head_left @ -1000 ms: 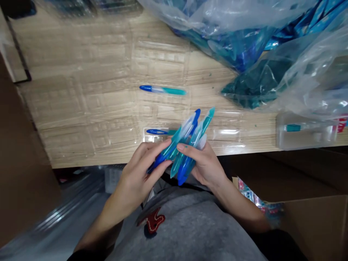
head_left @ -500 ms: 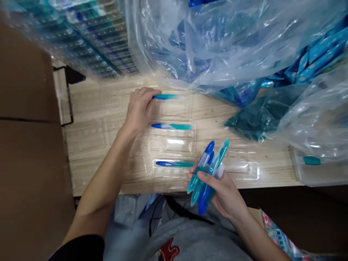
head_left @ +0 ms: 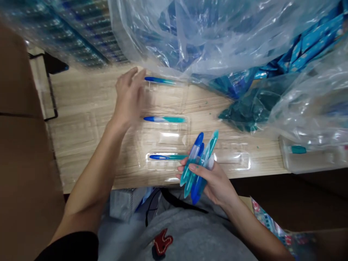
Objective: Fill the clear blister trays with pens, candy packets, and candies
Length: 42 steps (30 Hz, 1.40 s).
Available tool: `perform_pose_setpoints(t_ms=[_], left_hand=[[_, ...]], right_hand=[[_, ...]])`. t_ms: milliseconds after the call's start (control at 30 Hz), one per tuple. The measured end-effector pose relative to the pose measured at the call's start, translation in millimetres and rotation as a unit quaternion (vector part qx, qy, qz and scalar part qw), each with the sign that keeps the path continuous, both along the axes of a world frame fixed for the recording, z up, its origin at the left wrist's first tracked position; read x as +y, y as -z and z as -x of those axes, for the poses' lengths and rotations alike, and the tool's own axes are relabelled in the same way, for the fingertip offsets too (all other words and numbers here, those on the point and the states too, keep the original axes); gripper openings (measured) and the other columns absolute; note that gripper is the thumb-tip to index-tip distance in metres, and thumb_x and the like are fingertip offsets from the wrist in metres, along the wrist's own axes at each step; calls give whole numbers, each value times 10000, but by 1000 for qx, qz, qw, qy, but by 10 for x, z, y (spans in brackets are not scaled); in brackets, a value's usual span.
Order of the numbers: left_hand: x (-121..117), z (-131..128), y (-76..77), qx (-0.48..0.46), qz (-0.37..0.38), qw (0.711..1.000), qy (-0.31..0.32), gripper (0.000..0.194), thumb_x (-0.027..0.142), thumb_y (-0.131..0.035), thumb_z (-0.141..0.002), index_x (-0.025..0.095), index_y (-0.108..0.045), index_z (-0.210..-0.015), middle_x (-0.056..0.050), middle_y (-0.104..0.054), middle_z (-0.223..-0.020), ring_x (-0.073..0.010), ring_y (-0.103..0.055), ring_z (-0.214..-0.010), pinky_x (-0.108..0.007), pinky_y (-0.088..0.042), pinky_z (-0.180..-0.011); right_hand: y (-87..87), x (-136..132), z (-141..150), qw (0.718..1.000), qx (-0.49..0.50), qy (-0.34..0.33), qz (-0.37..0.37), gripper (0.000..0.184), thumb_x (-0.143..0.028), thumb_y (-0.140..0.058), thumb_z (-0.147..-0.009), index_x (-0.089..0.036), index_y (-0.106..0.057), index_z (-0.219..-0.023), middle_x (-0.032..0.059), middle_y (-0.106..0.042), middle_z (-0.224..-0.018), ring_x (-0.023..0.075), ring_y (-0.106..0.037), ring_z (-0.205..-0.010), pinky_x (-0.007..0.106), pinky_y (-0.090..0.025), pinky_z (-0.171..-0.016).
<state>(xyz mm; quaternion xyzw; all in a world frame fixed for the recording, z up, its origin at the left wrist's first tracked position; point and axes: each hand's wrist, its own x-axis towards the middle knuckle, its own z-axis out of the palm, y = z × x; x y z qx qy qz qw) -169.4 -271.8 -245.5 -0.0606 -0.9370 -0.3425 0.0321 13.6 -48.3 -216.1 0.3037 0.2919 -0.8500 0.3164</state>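
My right hand (head_left: pixel 214 177) holds a small fan of blue-and-teal pens (head_left: pixel 191 159), with the thumb pressed across them. Over the left part of the table, my left hand (head_left: pixel 129 96) is slightly blurred, its fingers apart and nothing seen in them. Just right of its fingertips a pen (head_left: pixel 159 79) lies in a clear plastic tray. A second pen (head_left: pixel 164 119) rests in the tray below it. Closest to me, a third pen (head_left: pixel 165 157) lies in a clear tray (head_left: pixel 233 166), its right end hidden behind my right fingers.
More clear trays (head_left: pixel 76 130) cover the left of the wooden table. Large clear bags (head_left: pixel 206 40) of blue and teal parts bulge over the back. A stack of filled packs (head_left: pixel 81 32) stands back left. At right sits a translucent box (head_left: pixel 312 159); cardboard (head_left: pixel 21 152) borders the left.
My left hand left the held pens and reached to the far tray, where another pen now lies. It has since drawn slightly left, off that pen. My right hand kept its pens.
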Motion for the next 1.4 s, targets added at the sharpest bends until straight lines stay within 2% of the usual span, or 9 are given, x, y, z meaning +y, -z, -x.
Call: perform_pose_setpoints(t_ms=[133, 300, 400, 533, 733, 867, 1000, 1167, 1400], left_hand=[[87, -961, -292, -54, -158, 985, 47, 192, 260, -529, -991, 223, -704, -1061, 26, -692, -898, -103, -637, -819, -252, -513, -816], [245, -1912, -517, -105, -200, 971, 71, 174, 259, -602, -952, 274, -690, -1102, 33, -653, -903, -78, -609, -792, -192, -510, -743], [257, -2036, -481, -121, -279, 952, 24, 324, 333, -717, -872, 294, -667, -1189, 25, -630, -902, -86, -602, -743, -186, -514, -649], [169, -1985, -446, -220, -413, 884, 4, 281, 448, -771, -799, 232, -722, -972, 2, -675, -851, -111, -639, -727, -198, -535, -616], [-147, -2053, -381, -232, -533, 810, -75, 333, 406, -817, -770, 272, -676, -1040, 13, -724, -857, -115, -693, -754, -228, -578, -718], [-625, -2155, -217, -36, -467, 852, -236, 474, 341, -879, -689, 330, -616, -1083, 47, -713, -872, -122, -687, -783, -271, -592, -749], [-1028, -2172, 9, 96, -312, 887, -328, 319, 397, -826, -732, 248, -623, -928, 37, -662, -876, -123, -653, -810, -312, -566, -819], [-1098, -2037, 233, 92, -210, 926, -300, 264, 399, -762, -788, 192, -644, -901, -11, -668, -896, -145, -627, -838, -302, -515, -821], [-1077, -1888, 239, 94, -40, 974, -204, 115, 320, -655, -873, 220, -688, -920, -62, -637, -974, -233, -584, -1029, -397, -449, -969]], right_hand=[[-49, -89, -9, 1000, 16, -12, 23, 304, -323, -877, -661, -181, -714, -874, 30, -723, -857, 191, -712, -763, 356, -639, -697], [-74, -250, -70, 1000, 17, -19, -10, 379, -347, -912, -596, -189, -731, -889, 1, -717, -793, 167, -700, -735, 364, -629, -784], [-101, -361, -140, 998, 34, -55, -20, 359, -339, -932, -572, -192, -735, -834, -7, -716, -769, 144, -687, -708, 326, -624, -769], [-139, -473, -225, 991, 49, -125, 7, 351, -337, -923, -600, -188, -729, -853, -10, -706, -734, 138, -681, -644, 294, -628, -636], [-152, -444, -212, 994, 14, -108, -11, 323, -292, -920, -608, -184, -729, -846, -20, -700, -738, 131, -675, -678, 305, -647, -637], [-70, -310, -237, 994, -20, -96, -49, 334, -290, -922, -610, -184, -730, -861, -23, -680, -683, 119, -661, -627, 291, -641, -639], [3, -231, -278, 991, -58, -95, -76, 372, -296, -940, -572, -179, -721, -848, -19, -667, -658, 119, -652, -604, 306, -643, -643], [-18, -279, -251, 989, -59, -98, -91, 409, -306, -948, -553, -185, -708, -861, -28, -655, -661, 119, -640, -593, 350, -653, -656], [-69, -360, -244, 990, -37, -108, -80, 372, -308, -922, -608, -188, -700, -881, -28, -656, -653, 118, -651, -606, 275, -639, -629]])
